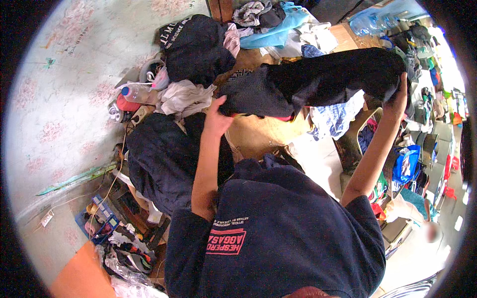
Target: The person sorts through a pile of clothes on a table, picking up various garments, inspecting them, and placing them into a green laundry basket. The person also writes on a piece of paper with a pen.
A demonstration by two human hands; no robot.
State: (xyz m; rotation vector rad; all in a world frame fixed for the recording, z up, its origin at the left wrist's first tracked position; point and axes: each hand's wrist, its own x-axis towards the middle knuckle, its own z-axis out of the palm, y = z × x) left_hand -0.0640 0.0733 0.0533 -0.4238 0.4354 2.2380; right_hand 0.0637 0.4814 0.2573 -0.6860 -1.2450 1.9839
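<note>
A long black cloth garment [335,76] stretches between my two hands above a tan work surface [261,132]. My left hand [218,117] has hold of its left end, which looks dark grey and folded; the fingertips are hidden at the cloth's edge. At the far right end my right hand [398,89] grips the cloth, with its fingers mostly out of sight behind the fabric. A bit of red and yellow edging shows below the folded part. Just beneath the garment lies a blue and white patterned cloth [331,117].
Left of my hands are a crumpled white cloth [186,97], a plastic bottle with a blue cap [138,94] and dark cloth heaps [160,160]. Behind lie a black printed cloth [197,52] and a light blue cloth [275,35]. A person [425,208] is at the right.
</note>
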